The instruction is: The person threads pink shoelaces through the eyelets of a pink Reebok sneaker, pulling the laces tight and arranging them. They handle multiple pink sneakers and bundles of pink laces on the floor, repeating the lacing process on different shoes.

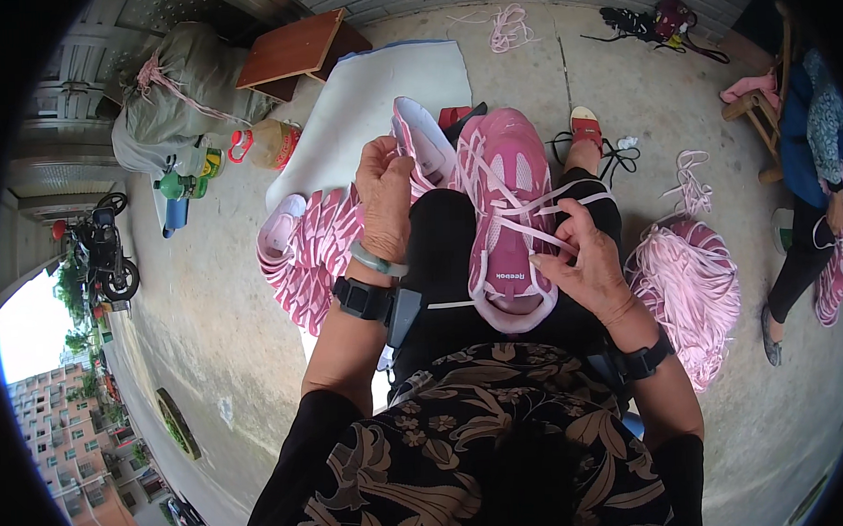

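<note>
A pink shoe upper (509, 165) lies across my lap, its heel opening toward me and its toe pointing away. Pale pink shoelace (525, 223) zigzags loosely through its eyelets. To its right, my right hand (591, 267) has thumb and forefinger closed around a stretch of the lace. On the left, my left hand (384, 191) is raised with its fingers pinched together; whatever is in them is too small to make out. Right beside those fingertips is another pink shoe upper (423, 136). A row of stacked pink uppers (312, 244) sits left of my knee.
A large bundle of pink laces (691, 293) rests on the floor at right. Ahead lies a white sheet (376, 86) near a brown wooden stool (290, 48). Bottles (270, 143) and a sack (183, 81) stand at left. Another person (809, 208) sits far right.
</note>
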Motion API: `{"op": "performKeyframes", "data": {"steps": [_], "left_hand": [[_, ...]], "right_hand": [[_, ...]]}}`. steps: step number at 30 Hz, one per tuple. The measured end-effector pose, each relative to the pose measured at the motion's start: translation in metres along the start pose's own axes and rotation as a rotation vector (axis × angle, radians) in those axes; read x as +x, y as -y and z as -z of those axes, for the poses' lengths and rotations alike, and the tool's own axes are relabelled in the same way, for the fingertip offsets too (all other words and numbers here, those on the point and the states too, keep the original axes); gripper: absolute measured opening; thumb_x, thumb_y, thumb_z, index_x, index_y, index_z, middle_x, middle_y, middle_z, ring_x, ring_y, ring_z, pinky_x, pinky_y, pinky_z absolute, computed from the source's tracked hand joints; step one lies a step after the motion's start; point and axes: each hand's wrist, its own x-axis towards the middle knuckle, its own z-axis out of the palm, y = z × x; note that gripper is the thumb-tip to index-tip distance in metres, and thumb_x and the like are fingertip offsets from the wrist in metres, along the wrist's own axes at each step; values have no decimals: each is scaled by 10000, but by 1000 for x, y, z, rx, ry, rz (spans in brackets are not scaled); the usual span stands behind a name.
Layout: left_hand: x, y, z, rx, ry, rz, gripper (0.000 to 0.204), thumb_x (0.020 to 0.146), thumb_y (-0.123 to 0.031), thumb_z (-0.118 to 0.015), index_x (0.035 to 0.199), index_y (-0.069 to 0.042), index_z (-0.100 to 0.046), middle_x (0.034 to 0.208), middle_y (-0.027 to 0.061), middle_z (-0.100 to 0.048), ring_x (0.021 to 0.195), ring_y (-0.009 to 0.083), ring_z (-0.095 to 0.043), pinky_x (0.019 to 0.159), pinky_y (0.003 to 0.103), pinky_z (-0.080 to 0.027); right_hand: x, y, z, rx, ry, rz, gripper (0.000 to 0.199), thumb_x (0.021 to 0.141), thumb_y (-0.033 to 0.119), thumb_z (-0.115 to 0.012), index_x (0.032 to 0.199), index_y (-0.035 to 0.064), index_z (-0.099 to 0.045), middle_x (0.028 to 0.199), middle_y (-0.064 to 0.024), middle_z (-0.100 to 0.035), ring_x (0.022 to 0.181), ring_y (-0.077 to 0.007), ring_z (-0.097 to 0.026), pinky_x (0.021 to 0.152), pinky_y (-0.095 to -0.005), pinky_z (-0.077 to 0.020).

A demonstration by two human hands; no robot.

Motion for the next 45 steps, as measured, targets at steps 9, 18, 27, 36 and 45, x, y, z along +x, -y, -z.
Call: {"op": "performKeyframes", "data": {"steps": [9,18,27,36,45], "left_hand": [[-63,20,-57,923,490,-886,172,630,-106,-637,794,-63,-660,1067,91,-564,1062,290,-478,915,450,-324],[-76,38,-70,1105,375,-931,169,615,-108,-623,763,-31,-648,1148,108,-534,1106,307,-457,919,486,-321],[-79,21,-64,1081,440,-1092,137,608,-85,-600,708,9,-604,1166,135,-496,1156,336,-421,952,548,-280],[-60,25,173,1126,-94,-620,56,802,-6,-490,838,-32,-523,757,182,-587,659,349,-577,545,399,-434],[-125,-17,450,467,-1080,-8,119,818,-81,-466,903,-16,-518,846,139,-622,527,226,-617,450,276,-501]], "right_hand": [[12,10,-18,-278,-36,48,579,643,147,-668,1153,-10,-444,888,-173,-601,779,-311,-615,694,-377,-491],[20,-26,-11,0,62,80,441,668,-42,-475,1105,-28,-533,930,-212,-619,832,-305,-630,736,-330,-490],[-2,-3,-1,226,-53,-100,207,779,112,-665,931,-5,-589,651,-82,-580,561,-149,-532,546,-254,-439],[-62,-65,64,331,-139,-242,124,848,89,-607,759,5,-587,636,30,-522,610,-55,-433,571,-217,-385],[-196,-159,205,118,-327,-430,164,841,112,-612,701,32,-579,651,64,-481,628,-38,-370,582,-208,-331]]}}
